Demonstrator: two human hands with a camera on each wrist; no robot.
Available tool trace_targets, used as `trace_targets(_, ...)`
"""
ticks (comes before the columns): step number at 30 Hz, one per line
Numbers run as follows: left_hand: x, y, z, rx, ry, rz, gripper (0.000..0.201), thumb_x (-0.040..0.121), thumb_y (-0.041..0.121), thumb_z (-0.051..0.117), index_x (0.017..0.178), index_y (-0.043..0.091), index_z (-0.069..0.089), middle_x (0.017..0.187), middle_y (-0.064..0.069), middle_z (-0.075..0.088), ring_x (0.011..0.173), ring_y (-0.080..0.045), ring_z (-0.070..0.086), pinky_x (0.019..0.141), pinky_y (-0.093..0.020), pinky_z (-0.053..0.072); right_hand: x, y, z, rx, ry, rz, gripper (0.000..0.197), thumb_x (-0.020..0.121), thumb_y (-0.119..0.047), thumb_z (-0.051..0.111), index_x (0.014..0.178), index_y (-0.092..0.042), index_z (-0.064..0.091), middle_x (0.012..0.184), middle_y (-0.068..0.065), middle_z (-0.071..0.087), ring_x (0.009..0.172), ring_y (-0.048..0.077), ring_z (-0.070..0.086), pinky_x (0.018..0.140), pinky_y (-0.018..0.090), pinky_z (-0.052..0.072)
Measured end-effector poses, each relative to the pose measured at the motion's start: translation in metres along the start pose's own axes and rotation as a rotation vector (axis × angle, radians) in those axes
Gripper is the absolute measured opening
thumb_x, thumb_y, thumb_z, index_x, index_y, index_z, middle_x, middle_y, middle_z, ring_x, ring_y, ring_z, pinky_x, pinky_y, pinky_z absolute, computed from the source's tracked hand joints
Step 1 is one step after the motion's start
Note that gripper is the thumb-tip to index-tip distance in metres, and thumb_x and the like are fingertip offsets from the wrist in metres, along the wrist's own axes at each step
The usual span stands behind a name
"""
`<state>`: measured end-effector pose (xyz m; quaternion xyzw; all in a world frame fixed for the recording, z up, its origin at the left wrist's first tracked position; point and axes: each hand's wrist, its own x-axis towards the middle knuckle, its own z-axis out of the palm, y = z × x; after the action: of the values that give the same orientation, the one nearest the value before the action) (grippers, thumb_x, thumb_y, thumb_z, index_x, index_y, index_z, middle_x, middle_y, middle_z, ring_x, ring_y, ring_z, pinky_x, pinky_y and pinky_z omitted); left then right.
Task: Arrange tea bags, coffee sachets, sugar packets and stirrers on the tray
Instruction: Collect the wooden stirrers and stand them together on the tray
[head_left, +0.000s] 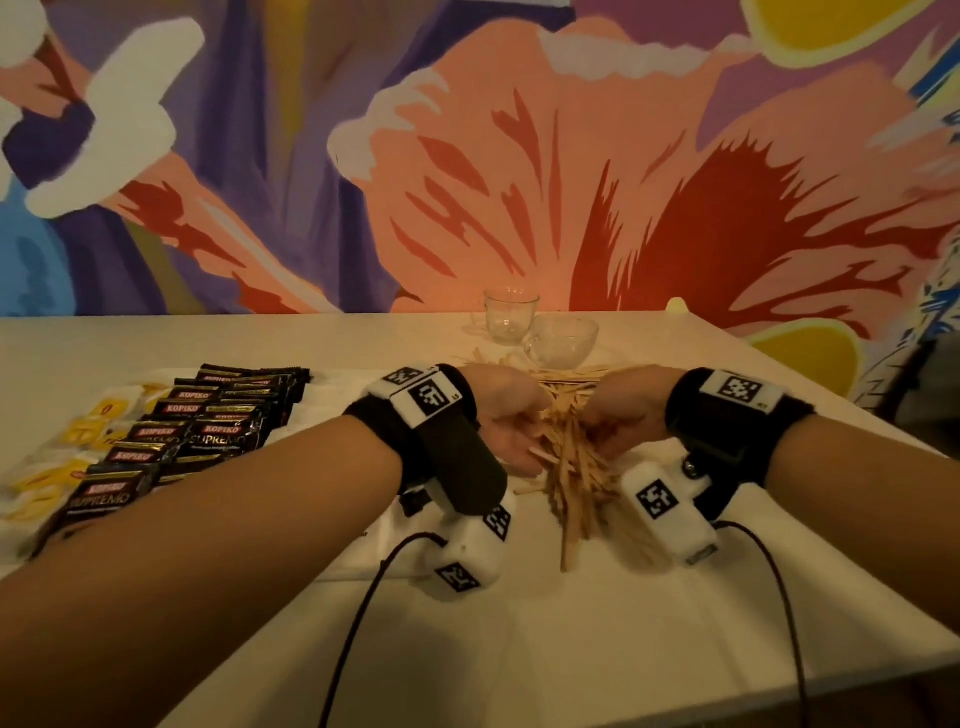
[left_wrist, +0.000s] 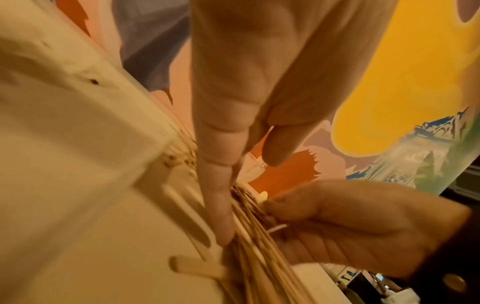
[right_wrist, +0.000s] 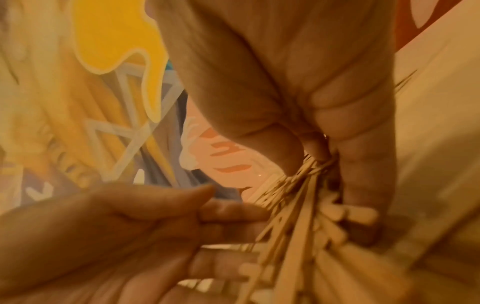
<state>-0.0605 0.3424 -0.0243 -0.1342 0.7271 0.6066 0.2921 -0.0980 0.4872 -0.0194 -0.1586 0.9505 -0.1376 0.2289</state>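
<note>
The hands flanked the stirrers (head_left: 569, 467) between them on the bench (head_left: 571, 649), the left hand (head_left: 501, 418) straight-fingered against one side and the right hand (head_left: 626, 415) curled round the bundle, likely to square the sticks, with coffee sachets (head_left: 208, 431) lying left of both.

Wooden stirrers (head_left: 569, 467) bunch between left hand (head_left: 506, 418) and right hand (head_left: 626, 415). Black sachets (head_left: 208, 423) overlap in 2 rows on the white tray (head_left: 358, 545), yellow tea bags (head_left: 91, 423) beside them.
</note>
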Motion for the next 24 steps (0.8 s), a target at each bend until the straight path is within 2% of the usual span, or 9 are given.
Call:
trace_targets(2, -0.002, 0.002, 0.004, 0.02, 0.036, 0.002, 0.018, 0.098, 0.01, 0.036, 0.091, 0.004, 0.051, 0.089, -0.01, 0.051, 0.086, -0.027, 0.057, 0.091, -0.044, 0.048, 0.002, -0.002, -0.001, 0.083, 0.05, -0.01, 0.017, 0.093, -0.021, 0.056, 0.097, -0.007, 0.063, 0.084, 0.004, 0.071, 0.076, 0.017, 0.057, 0.083, 0.015, 0.045)
trace_targets(4, -0.005, 0.003, -0.003, 0.021, 0.077, 0.001, 0.029, 0.099, 0.016, 0.039, 0.119, 0.0, 0.052, 0.106, -0.014, 0.052, 0.098, -0.031, 0.056, 0.098, -0.044, 0.045, 0.0, -0.002, -0.006, 0.047, 0.091, 0.009, 0.018, 0.092, -0.027, 0.057, 0.093, -0.009, 0.061, 0.088, 0.006, 0.067, 0.081, 0.018, 0.059, 0.07, 0.019, 0.045)
trace_targets(7, -0.016, 0.0, -0.016, -0.008, 0.131, 0.001, 0.049, 0.1, 0.025, 0.04, 0.142, -0.001, 0.032, 0.14, -0.022, 0.04, 0.124, -0.039, 0.046, 0.104, -0.048, 0.041, -0.004, 0.013, -0.017, 0.031, 0.111, 0.155, 0.021, 0.096, -0.01, 0.048, 0.109, 0.004, 0.054, 0.096, 0.012, 0.06, 0.087, 0.027, 0.061, 0.08, 0.035, 0.055)
trace_targets(10, -0.03, -0.009, -0.012, -0.031, 0.057, -0.045, 0.058, 0.1, 0.03, 0.041, 0.145, -0.003, 0.023, 0.145, -0.028, 0.034, 0.131, -0.043, 0.039, 0.108, -0.053, 0.034, -0.012, 0.025, -0.013, -0.146, -0.085, 0.244, 0.036, 0.092, -0.007, 0.05, 0.129, -0.005, 0.049, 0.107, 0.008, 0.056, 0.091, 0.022, 0.058, 0.079, 0.039, 0.057)
trace_targets(14, -0.034, -0.018, 0.003, -0.026, 0.006, -0.06, 0.059, 0.099, 0.031, 0.041, 0.143, -0.005, 0.025, 0.124, -0.022, 0.056, 0.12, -0.034, 0.051, 0.112, -0.049, 0.029, -0.022, 0.03, -0.002, -0.157, -0.213, 0.14, 0.06, 0.082, -0.011, 0.069, 0.133, -0.026, 0.039, 0.128, 0.0, 0.04, 0.113, 0.021, 0.047, 0.095, 0.037, 0.051)
trace_targets(18, -0.037, -0.022, 0.014, -0.004, 0.065, -0.014, 0.058, 0.098, 0.03, 0.044, 0.141, -0.006, 0.028, 0.086, -0.013, 0.063, 0.08, -0.023, 0.059, 0.106, -0.039, 0.035, -0.021, 0.026, 0.012, -0.253, -0.089, 0.062, 0.039, 0.078, -0.023, 0.073, 0.106, -0.029, 0.047, 0.111, -0.003, 0.048, 0.092, 0.016, 0.052, 0.071, 0.024, 0.05)
trace_targets(20, -0.039, -0.023, 0.015, -0.029, 0.068, 0.006, 0.058, 0.097, 0.027, 0.047, 0.143, -0.002, 0.025, 0.114, -0.018, 0.059, 0.104, -0.027, 0.058, 0.101, -0.04, 0.037, -0.021, 0.021, 0.016, -0.261, -0.014, 0.057, 0.022, 0.08, -0.027, 0.07, 0.094, -0.024, 0.053, 0.099, -0.001, 0.054, 0.078, 0.014, 0.053, 0.06, 0.021, 0.048)
trace_targets(22, -0.043, -0.026, 0.013, -0.055, 0.092, 0.034, 0.058, 0.098, 0.026, 0.045, 0.146, 0.004, 0.022, 0.148, -0.02, 0.031, 0.137, -0.031, 0.032, 0.111, -0.043, 0.03, -0.022, 0.018, 0.016, -0.255, 0.0, 0.08, 0.018, 0.083, -0.026, 0.068, 0.091, -0.018, 0.055, 0.086, 0.0, 0.055, 0.069, 0.013, 0.051, 0.058, 0.021, 0.048)
trace_targets(24, -0.046, -0.029, 0.011, -0.064, 0.109, 0.056, 0.058, 0.1, 0.025, 0.043, 0.149, 0.008, 0.018, 0.155, -0.019, 0.015, 0.144, -0.032, 0.017, 0.115, -0.046, 0.023, -0.026, 0.017, 0.015, -0.256, -0.001, 0.117, 0.015, 0.084, -0.023, 0.067, 0.09, -0.013, 0.057, 0.08, 0.001, 0.057, 0.064, 0.013, 0.052, 0.059, 0.022, 0.048)
